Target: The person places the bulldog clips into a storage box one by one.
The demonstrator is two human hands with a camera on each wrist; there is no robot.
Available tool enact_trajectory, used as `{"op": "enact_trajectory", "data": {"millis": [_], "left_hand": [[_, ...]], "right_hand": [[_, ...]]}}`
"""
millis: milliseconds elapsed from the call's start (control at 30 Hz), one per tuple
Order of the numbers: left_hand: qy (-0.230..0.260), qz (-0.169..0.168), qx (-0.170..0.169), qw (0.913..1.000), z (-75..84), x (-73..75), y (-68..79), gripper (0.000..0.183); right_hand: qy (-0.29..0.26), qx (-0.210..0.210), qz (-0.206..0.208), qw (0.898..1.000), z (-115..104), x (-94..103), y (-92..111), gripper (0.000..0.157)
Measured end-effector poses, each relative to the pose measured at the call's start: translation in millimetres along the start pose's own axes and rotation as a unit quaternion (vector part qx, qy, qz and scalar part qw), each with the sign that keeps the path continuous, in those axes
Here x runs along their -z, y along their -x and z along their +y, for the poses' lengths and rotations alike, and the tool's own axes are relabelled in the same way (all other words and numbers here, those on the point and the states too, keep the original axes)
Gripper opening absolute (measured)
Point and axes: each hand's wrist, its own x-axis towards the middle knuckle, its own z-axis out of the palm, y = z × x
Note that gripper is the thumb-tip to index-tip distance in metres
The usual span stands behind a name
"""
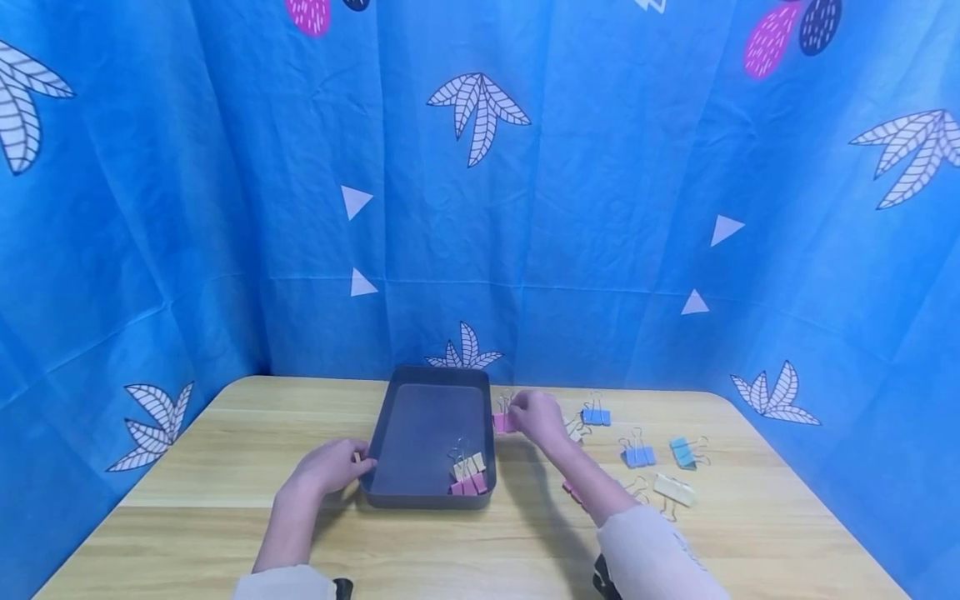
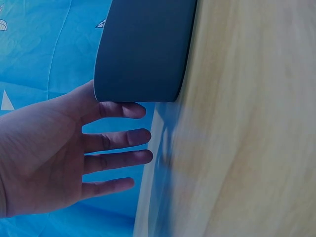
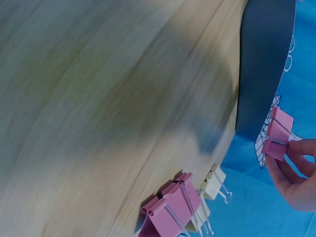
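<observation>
Sleeves and forearms come in from the bottom edge over a pale wooden table [image 1: 225, 467] hemmed in by blue leaf-print curtains [image 1: 150, 208]. At the table's middle sits a dark grey tray [image 1: 420, 500] holding a cream and a pink clip at its near right corner. Straight-fingered, the left hand [image 1: 330, 468] touches the tray's left wall. Just right of the tray, the right hand [image 1: 536, 415] pinches a pink binder clip [image 1: 504, 422]. Blue, teal and cream clips [image 1: 637, 454] lie scattered to the right; the right forearm partly hides a pink one.

Light wooden table [image 1: 225, 533] with grey tray [image 1: 390, 417] and scattered blue [image 1: 637, 455], cream [image 1: 674, 489], pink binder clips [image 3: 170, 210].
</observation>
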Motion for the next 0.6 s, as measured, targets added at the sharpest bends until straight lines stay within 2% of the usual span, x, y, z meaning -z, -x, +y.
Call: {"op": "enact_trajectory", "data": {"millis": [400, 600], "left_hand": [[0.001, -0.002, 0.000, 1.0000, -0.9, -0.6, -0.9, 0.020], [-0.001, -0.002, -0.003, 1.0000, -0.7, -0.6, -0.8, 0.020]], "right_hand": [[0.014, 0.024, 0.007, 1.000, -15.9, -6.8, -0.2, 0.008], [-0.001, 0.034, -0.005, 0.999, -19.2, -13.3, -1.8, 0.009]]}}
